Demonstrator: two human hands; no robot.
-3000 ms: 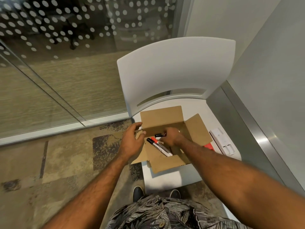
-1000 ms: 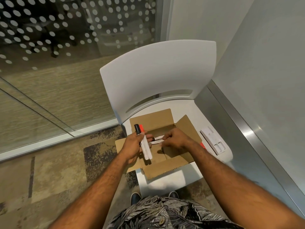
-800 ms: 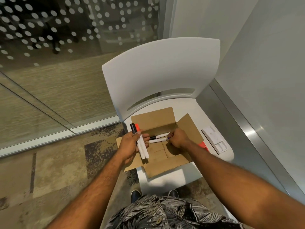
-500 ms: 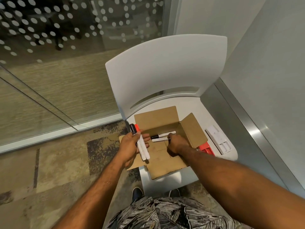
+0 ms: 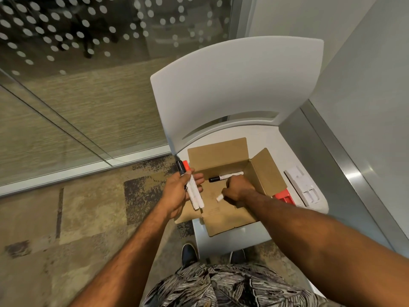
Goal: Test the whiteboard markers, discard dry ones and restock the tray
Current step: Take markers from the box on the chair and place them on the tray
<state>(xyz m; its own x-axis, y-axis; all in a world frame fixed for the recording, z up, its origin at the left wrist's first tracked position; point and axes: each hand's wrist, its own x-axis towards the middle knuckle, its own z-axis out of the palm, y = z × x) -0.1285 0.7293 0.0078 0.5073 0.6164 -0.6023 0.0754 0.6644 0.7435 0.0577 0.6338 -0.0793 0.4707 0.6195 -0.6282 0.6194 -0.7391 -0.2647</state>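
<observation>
**Q:** Reading from the left, how is the gathering step best done?

**A:** The left hand grasps two white-barrelled whiteboard markers, one black-capped and one red-capped. It holds them side by side just left of the open brown cardboard box, which sits on the white plastic chair. Keeping the caps aligned probably leaves room for a third. A loose black-capped white marker lies against the box's far wall. The right hand, inside the box, is curled round another white marker. It should lift clear of the flaps before passing across.

**Q:** How do the markers look?

**A:** They have slim white barrels, and the visible caps are on. Whether any is dry cannot be told. Right of the box, a red plastic piece and a white moulded plastic holder lie on the seat.
</observation>
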